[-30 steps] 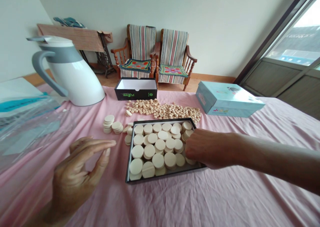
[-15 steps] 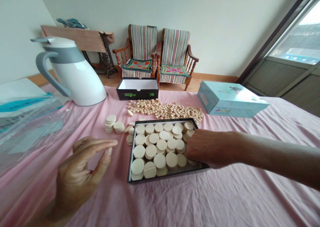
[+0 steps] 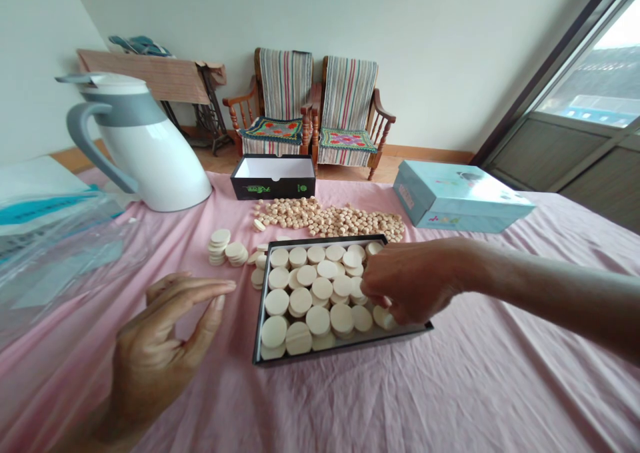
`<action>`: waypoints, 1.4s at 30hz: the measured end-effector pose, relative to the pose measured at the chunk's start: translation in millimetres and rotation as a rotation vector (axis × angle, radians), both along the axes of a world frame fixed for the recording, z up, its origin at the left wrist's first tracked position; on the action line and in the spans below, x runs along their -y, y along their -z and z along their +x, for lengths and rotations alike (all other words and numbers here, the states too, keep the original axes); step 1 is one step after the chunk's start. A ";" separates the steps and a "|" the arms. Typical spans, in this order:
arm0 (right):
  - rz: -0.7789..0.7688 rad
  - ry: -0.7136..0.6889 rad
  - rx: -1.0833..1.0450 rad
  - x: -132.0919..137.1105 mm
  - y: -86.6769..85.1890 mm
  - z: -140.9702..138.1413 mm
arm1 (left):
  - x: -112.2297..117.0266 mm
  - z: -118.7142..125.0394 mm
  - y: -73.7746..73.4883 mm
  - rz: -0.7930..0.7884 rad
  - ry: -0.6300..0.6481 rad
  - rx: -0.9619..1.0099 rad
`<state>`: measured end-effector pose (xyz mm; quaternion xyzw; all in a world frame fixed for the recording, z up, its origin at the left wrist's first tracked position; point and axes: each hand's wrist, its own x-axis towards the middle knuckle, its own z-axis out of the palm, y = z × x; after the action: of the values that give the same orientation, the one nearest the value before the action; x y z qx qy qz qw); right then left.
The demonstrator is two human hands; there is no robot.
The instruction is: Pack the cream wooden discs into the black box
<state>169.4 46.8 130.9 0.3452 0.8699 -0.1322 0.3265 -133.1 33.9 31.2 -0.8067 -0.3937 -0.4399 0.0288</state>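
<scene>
A black tray (image 3: 260, 320) full of round cream discs (image 3: 300, 300) lies on the pink cloth in front of me. My right hand (image 3: 407, 280) hovers over the tray's right side, fingers curled down and pinched among the discs there; what they grip is hidden. My left hand (image 3: 160, 346) is raised at the lower left, left of the tray, its fingers extended and a little apart, holding nothing. Small stacks of the same discs (image 3: 225, 250) stand just left of the tray's far corner.
Behind the tray lies a heap of small tan pieces (image 3: 330, 218), then an open black box (image 3: 273, 176). A white jug (image 3: 140, 146) stands far left, a light blue box (image 3: 455, 196) far right, clear plastic (image 3: 60, 240) at the left. Two striped armchairs (image 3: 310, 106) stand beyond.
My right hand has lifted and shifted left over the tray's right side, uncovering discs near the tray's front right corner. The left hand has hardly moved.
</scene>
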 end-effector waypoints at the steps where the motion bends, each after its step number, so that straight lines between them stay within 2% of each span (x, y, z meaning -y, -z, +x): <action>1: 0.002 -0.015 0.002 -1.3 2.4 -2.4 | 0.1 -0.3 0.5 -0.004 -0.002 0.003; 6: 0.016 -0.047 0.020 -3.7 12.5 -8.9 | -0.5 -1.4 1.8 -0.043 -0.001 0.016; 9: 0.050 -0.009 -0.047 -2.7 8.5 -4.6 | -0.6 -1.3 1.1 -0.045 0.003 0.017; 14: 0.398 0.209 -0.383 3.3 -13.0 21.4 | -0.6 -2.4 0.4 -0.035 0.000 0.018; 16: 0.526 0.339 -0.518 8.3 -13.5 37.3 | -1.3 -2.9 0.9 -0.039 0.003 0.023; 18: 0.598 0.506 -0.653 14.8 -3.7 53.3 | -2.4 -3.1 2.3 -0.044 0.010 0.029; 20: 0.658 0.699 -0.790 22.2 14.3 66.2 | -3.7 -3.4 4.6 -0.056 0.015 0.042; 23: 0.624 0.908 -0.974 33.5 42.8 74.9 | -5.8 -4.2 9.1 -0.109 -0.008 0.057; 25: 0.564 0.859 -1.037 40.7 53.8 73.4 | -7.0 -4.5 11.9 -0.145 -0.040 0.058; 27: 0.531 0.686 -1.053 46.6 55.8 67.8 | -8.3 -4.3 14.0 -0.162 -0.067 0.055; 30: 0.500 0.416 -0.965 51.4 47.3 54.9 | -10.5 -3.6 16.3 -0.156 -0.081 0.054; 32: 0.462 0.324 -0.855 51.8 40.1 45.1 | -11.6 -3.4 17.1 -0.144 -0.085 0.054; 37: 0.414 0.258 -0.660 46.6 37.5 26.9 | -12.2 -4.4 16.5 -0.129 -0.100 0.047; 42: 0.464 0.296 -0.717 44.5 35.2 34.9 | -12.2 -4.9 16.0 -0.132 -0.090 0.045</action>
<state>204.3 2.2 95.7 0.4622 0.8761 -0.0901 -0.1037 -138.0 46.1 15.2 -0.7780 -0.4584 -0.4294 -0.0135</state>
